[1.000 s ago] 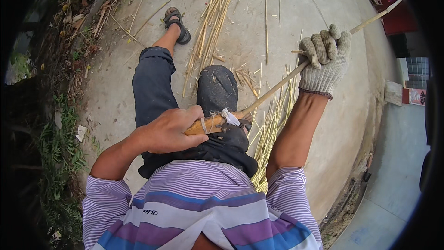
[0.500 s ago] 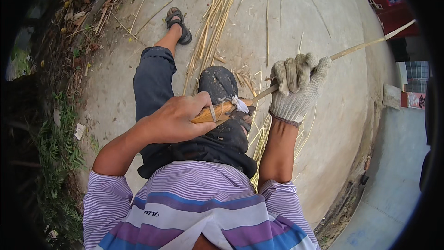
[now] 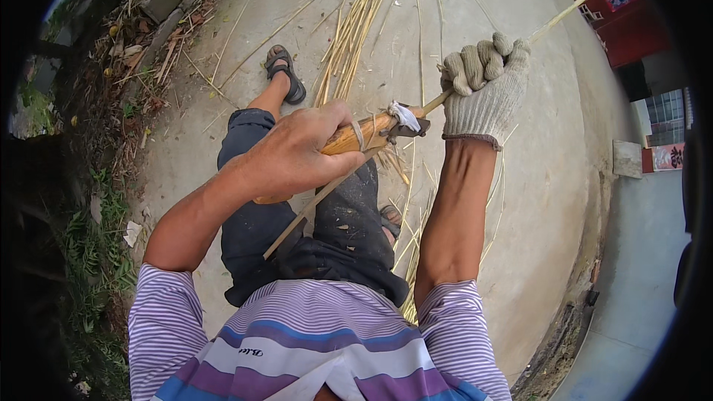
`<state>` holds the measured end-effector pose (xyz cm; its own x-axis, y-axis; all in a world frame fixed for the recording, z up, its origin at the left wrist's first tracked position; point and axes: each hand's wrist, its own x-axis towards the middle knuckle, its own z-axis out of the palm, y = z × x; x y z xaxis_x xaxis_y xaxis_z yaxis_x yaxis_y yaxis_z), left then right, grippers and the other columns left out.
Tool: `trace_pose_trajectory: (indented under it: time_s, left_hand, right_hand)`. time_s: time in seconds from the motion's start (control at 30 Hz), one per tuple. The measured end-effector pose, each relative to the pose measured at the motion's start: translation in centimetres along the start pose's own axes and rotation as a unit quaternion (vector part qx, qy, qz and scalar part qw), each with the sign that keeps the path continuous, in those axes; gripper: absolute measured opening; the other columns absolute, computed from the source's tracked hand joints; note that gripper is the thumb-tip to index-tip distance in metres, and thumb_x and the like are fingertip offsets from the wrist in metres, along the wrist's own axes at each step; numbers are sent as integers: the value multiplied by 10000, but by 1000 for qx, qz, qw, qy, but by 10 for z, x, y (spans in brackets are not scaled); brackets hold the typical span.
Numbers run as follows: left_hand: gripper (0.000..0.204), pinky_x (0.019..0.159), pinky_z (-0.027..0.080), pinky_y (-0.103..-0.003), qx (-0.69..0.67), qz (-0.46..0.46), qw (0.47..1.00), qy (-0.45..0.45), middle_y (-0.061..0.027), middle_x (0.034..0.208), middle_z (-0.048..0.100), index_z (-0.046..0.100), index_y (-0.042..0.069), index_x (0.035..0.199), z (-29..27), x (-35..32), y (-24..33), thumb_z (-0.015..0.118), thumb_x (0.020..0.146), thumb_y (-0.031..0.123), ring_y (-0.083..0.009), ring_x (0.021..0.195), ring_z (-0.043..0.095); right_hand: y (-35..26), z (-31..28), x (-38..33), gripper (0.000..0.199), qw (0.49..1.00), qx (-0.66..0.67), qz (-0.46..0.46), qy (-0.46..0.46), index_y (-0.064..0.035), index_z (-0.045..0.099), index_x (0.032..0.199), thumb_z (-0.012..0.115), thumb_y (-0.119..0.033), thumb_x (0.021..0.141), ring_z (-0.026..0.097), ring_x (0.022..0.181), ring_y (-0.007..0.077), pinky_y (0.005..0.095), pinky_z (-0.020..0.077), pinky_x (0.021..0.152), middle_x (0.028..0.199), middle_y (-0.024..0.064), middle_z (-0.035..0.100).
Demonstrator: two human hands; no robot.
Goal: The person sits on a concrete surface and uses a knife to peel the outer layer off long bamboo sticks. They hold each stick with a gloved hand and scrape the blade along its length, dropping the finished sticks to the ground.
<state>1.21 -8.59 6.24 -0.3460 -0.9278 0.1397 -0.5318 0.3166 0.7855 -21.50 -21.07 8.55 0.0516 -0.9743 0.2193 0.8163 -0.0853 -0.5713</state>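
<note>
Left hand (image 3: 297, 152), bare, fingers wrapped tight on a wooden knife handle (image 3: 356, 137) over the lap. Right hand (image 3: 486, 82), gloved, fist clamped on a thin bamboo strip (image 3: 572, 9) running far right from the blade. More strips (image 3: 356, 22) lie on the concrete beyond the knees.

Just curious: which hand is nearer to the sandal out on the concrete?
The left hand. It grips the knife handle, just below and right of the sandal. The gloved right hand holds the strip much farther right.
</note>
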Motion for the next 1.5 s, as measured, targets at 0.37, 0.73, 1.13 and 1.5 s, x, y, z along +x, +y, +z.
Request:
trace_pose_trajectory:
  time_s: [0.37, 0.73, 1.13, 1.5]
  left_hand:
    - [245, 462, 435, -247, -228, -125, 965, 14, -20, 691, 585, 542, 18, 990, -7, 99, 2, 701, 936, 197, -80, 495, 545]
    - [184, 440, 439, -250, -422, -211, 865, 170, -24, 690, 598, 612, 22, 894, 20, 161, -58, 719, 897, 172, -102, 493, 549]
    - [121, 447, 449, -273, -427, -254, 862, 98, -16, 681, 570, 599, 42, 869, 92, 163, -90, 662, 904, 140, -118, 499, 547]
    - [218, 458, 459, -278, -401, -291, 869, 22, -40, 720, 581, 554, 1, 976, 128, 109, -57, 691, 899, 151, -121, 496, 557]
  right_hand:
    - [49, -26, -87, 385, 848, -524, 46, 55, -10, 553, 1302, 467, -303, 1068, 656, 757, 126, 296, 560, 681, 917, 107, 672]
    - [-5, -88, -215, 186, 554, -822, 83, -105, -92, 614, 1000, 503, -239, 1016, 661, 669, 346, 463, 514, 562, 860, 144, 637]
    - [-102, -118, -331, 301, 610, -704, 363, 12, -54, 621, 1166, 518, -299, 1022, 690, 687, 310, 411, 522, 588, 814, 163, 668]
    - [-5, -126, -193, 225, 542, -814, 189, -93, -118, 657, 1031, 509, -285, 1007, 674, 703, 366, 457, 515, 590, 798, 188, 644]
